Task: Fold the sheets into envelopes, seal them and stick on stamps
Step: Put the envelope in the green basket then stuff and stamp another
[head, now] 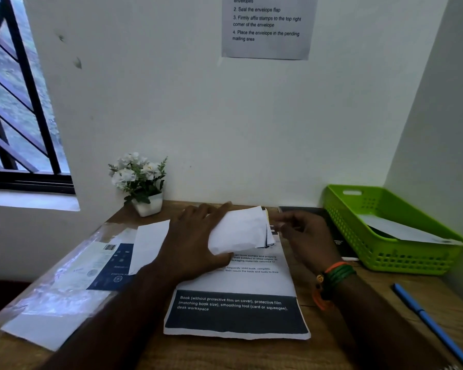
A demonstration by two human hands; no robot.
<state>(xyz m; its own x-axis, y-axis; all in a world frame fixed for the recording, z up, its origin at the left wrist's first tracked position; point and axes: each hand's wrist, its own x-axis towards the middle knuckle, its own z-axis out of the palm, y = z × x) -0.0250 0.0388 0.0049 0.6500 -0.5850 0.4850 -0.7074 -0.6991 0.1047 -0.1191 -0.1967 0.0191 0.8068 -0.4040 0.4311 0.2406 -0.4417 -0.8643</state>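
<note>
From the head camera, the left hand (198,236) grasps a white envelope (238,232), fingers wrapped over its top edge and thumb under its lower left corner, lifting it just above the desk (358,329). A folded sheet (269,231) with dark print sticks out of the envelope's right end. The right hand (305,236) sits just to the right of that end, its fingertips (280,224) pinched at the edge of the folded sheet; the motion blur there hides the exact contact. Bands of orange and green (332,279) circle the right wrist. Directly under both hands lies a stack of printed sheets (235,311), white above and with a dark band of white lettering nearest the person. To the left of the left hand, a second white envelope (150,241) lies partly over a clear plastic packet (64,284) holding white paper and a blue label. Beyond the left hand a small pot of white flowers (139,182) stands against the wall. Just behind the right hand lies a dark book (340,241), and farther right a green basket (358,228) holds a white envelope. A blue pen (428,321) lies on the desk to the right of the right forearm. A printed instruction sheet (267,25) hangs on the wall above both hands.
</note>
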